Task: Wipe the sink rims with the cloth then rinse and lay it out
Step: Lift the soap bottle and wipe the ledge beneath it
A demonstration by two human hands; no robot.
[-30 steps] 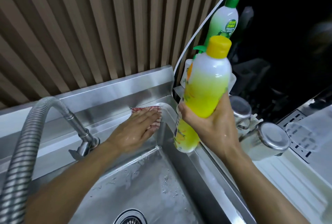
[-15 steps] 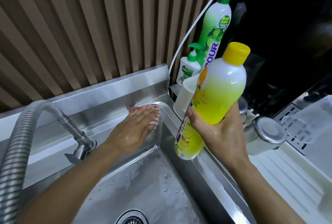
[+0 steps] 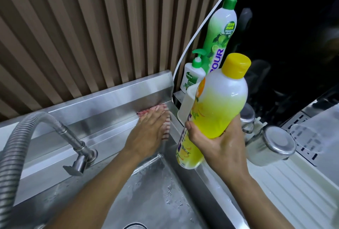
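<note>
At the far right corner of the sink (image 3: pixel 117 100), the left hand (image 3: pixel 146 135) is pressing the cloth (image 3: pixel 166 127) flat onto the back rim, fingers straight and lying together, with only a red-and-white striped edge showing beyond the fingertips and along the hand's right side. The right hand (image 3: pixel 218 148) is gripping the yellow bottle (image 3: pixel 216 111), fingers and thumb clamped round its lower half, holding it lifted and tilted above the right rim.

That cloth is looking thin, limp and probably wet, so it is likely light and clingy on steel; a flat palm is suiting it for wiping, while a pinch at an exposed edge would serve for lifting it to rinse. The bottle is looking wet too, so its grip may be slippery.

Room is tight here: the raised backsplash is standing just behind the cloth, and a white container (image 3: pixel 185 105), a pump bottle (image 3: pixel 192 76) and a green bottle (image 3: pixel 220 32) are crowding the corner just beside it. Leftward along the back rim, the way is running open until the faucet (image 3: pixel 80 153). 2 steel cups (image 3: pixel 273 146) are sitting on the drainboard near the right rim.
</note>
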